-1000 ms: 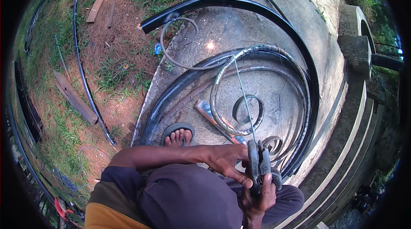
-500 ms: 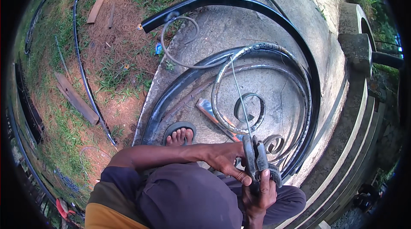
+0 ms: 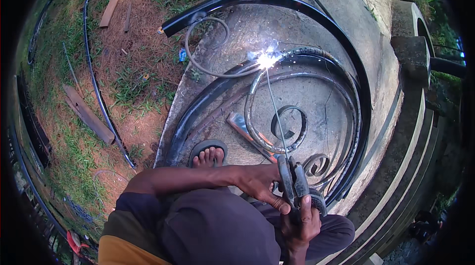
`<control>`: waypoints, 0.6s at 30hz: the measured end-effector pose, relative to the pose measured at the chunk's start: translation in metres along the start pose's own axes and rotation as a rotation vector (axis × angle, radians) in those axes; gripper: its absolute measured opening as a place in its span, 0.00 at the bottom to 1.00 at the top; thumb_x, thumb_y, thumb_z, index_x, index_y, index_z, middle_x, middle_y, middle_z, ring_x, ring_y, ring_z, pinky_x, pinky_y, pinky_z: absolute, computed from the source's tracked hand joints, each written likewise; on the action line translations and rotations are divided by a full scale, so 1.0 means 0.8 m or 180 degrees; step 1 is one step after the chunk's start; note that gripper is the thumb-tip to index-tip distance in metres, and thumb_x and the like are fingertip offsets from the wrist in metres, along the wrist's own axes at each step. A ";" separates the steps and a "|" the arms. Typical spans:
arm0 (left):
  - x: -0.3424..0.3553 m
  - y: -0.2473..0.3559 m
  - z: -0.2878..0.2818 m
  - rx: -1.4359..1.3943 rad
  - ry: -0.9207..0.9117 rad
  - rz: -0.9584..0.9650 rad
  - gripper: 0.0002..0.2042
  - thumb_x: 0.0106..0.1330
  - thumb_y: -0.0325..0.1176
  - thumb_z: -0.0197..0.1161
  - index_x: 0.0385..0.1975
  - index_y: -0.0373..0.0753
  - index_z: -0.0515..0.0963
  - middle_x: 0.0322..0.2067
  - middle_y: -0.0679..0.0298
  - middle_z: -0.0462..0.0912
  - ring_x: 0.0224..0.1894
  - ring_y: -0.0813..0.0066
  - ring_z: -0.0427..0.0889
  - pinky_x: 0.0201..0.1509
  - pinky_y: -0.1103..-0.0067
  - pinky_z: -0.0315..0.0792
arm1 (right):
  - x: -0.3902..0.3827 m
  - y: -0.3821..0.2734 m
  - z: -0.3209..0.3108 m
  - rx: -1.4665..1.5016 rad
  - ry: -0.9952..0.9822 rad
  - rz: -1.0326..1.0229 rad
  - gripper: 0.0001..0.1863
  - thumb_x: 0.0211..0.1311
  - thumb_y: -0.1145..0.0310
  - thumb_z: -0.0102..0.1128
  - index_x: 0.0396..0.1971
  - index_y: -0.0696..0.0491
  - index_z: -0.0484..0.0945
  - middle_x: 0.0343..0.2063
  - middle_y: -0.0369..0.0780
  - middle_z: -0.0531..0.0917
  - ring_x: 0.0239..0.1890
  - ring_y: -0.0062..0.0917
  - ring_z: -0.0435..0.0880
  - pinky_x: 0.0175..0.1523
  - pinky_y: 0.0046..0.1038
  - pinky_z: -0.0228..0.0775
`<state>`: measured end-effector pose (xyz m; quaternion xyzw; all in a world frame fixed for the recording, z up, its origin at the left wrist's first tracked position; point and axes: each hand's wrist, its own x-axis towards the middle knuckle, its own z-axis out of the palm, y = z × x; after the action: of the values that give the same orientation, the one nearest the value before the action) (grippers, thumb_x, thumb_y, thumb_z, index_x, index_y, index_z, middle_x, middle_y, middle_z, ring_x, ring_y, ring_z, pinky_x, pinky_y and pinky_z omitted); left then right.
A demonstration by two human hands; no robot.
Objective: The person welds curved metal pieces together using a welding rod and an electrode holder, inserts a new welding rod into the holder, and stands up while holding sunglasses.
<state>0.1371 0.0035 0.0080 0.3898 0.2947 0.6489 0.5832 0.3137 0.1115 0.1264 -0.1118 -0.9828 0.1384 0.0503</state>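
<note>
A welding electrode holder (image 3: 300,182) is gripped by my right hand (image 3: 301,226), whose fingers wrap its handle. Reaching in from the left, my left hand (image 3: 260,185) steadies the same holder, its thumb along the handle and its other fingers partly hidden behind the jaws. From the jaws a thin welding rod (image 3: 275,104) runs away from me. At the rod's tip burns a bright arc (image 3: 267,60) with sparks and smoke, where a scroll-shaped metal bar (image 3: 249,124) meets a thinner curled rod (image 3: 190,49). The glare hides the joint itself.
A wide black curved metal strip (image 3: 363,82) arcs around the scrolls on the concrete slab (image 3: 232,151). My sandalled foot (image 3: 208,156) stands near the slab's left edge. Wood pieces (image 3: 89,116) and a long bent bar (image 3: 90,57) lie on the grass. Concrete steps (image 3: 403,166) rise at right.
A bright arc with sparks and smoke has lit at the rod's tip. The holder's jaws have shifted very slightly left; both hands keep their hold.
</note>
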 end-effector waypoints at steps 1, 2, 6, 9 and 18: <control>0.000 -0.001 0.001 0.0027 -0.0009 0.0027 0.27 0.60 0.58 0.72 0.47 0.39 0.82 0.38 0.61 0.86 0.40 0.65 0.82 0.45 0.69 0.74 | -0.003 0.000 -0.001 0.0000 -0.0068 0.0064 0.38 0.49 0.73 0.75 0.64 0.47 0.73 0.34 0.47 0.83 0.29 0.43 0.85 0.30 0.37 0.74; -0.001 -0.002 0.001 0.0019 -0.0021 0.0033 0.27 0.60 0.58 0.72 0.47 0.39 0.82 0.38 0.61 0.86 0.40 0.65 0.82 0.45 0.69 0.74 | -0.004 0.000 -0.001 -0.0013 -0.0069 0.0074 0.38 0.49 0.73 0.75 0.64 0.47 0.73 0.34 0.47 0.83 0.29 0.43 0.85 0.30 0.37 0.74; -0.002 -0.006 0.003 0.0207 0.0111 0.0258 0.27 0.61 0.57 0.72 0.48 0.39 0.82 0.40 0.61 0.86 0.41 0.65 0.83 0.46 0.69 0.75 | -0.005 0.000 0.004 -0.0034 0.0085 -0.0062 0.37 0.50 0.73 0.74 0.64 0.47 0.73 0.34 0.48 0.83 0.30 0.44 0.85 0.30 0.38 0.75; -0.002 -0.002 0.000 0.0040 0.0102 0.0357 0.28 0.61 0.58 0.70 0.48 0.39 0.82 0.38 0.60 0.86 0.40 0.64 0.82 0.44 0.69 0.75 | -0.002 0.000 0.003 0.0026 0.0106 -0.0074 0.37 0.51 0.73 0.74 0.64 0.47 0.73 0.34 0.49 0.83 0.29 0.45 0.85 0.31 0.39 0.76; -0.005 -0.008 0.000 -0.0225 0.0010 0.0066 0.26 0.59 0.55 0.74 0.45 0.39 0.82 0.38 0.66 0.83 0.41 0.73 0.77 0.43 0.72 0.72 | 0.001 0.003 0.008 -0.0215 0.0067 -0.0226 0.40 0.51 0.68 0.78 0.65 0.55 0.70 0.26 0.42 0.79 0.23 0.37 0.77 0.28 0.36 0.67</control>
<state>0.1406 0.0007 0.0022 0.3709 0.2685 0.6655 0.5894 0.3127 0.1120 0.1196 -0.0800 -0.9896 0.1020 0.0617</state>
